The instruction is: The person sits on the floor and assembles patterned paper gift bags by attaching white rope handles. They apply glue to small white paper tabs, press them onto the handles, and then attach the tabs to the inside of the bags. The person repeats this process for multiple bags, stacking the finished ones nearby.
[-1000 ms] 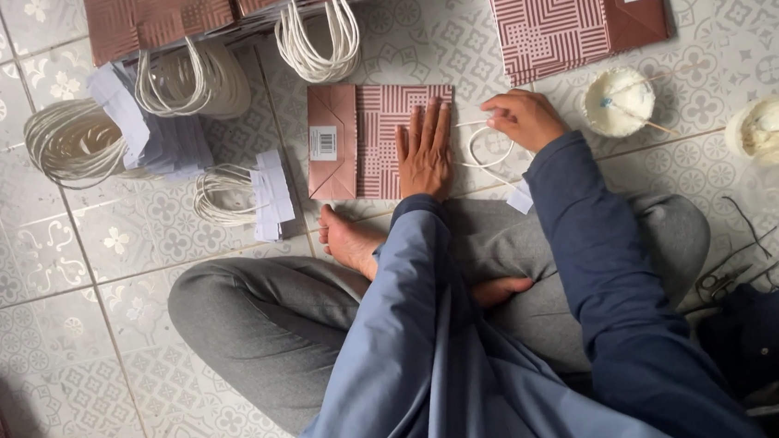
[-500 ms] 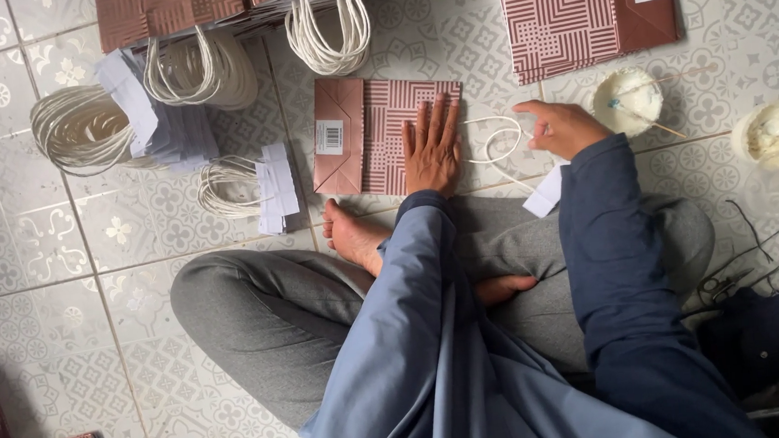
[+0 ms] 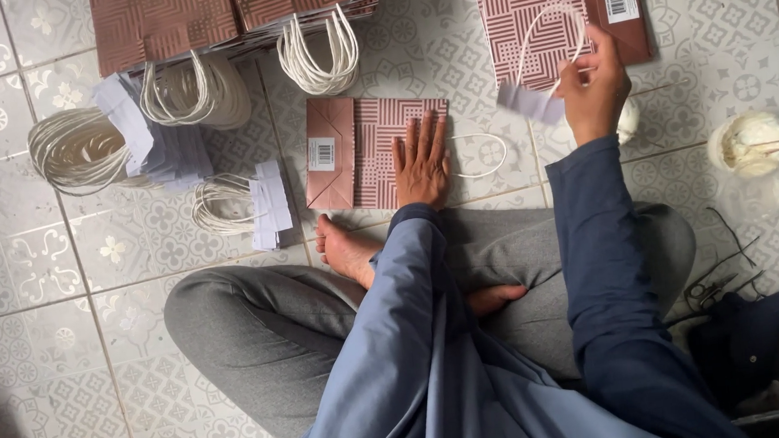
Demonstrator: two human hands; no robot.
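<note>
On the patterned floor tiles [image 3: 33,275], the left hand [image 3: 422,163] lies flat, fingers spread, pressing a folded paper bag [image 3: 375,151] with maroon geometric print; its long axis runs left to right, bottom fold leftward. The right hand [image 3: 594,92] is raised, pinched around a white cord handle [image 3: 549,35] with a pale paper strip [image 3: 529,103]. Beyond lie looped cord bundles [image 3: 78,151] and stacked bags [image 3: 234,13].
</note>
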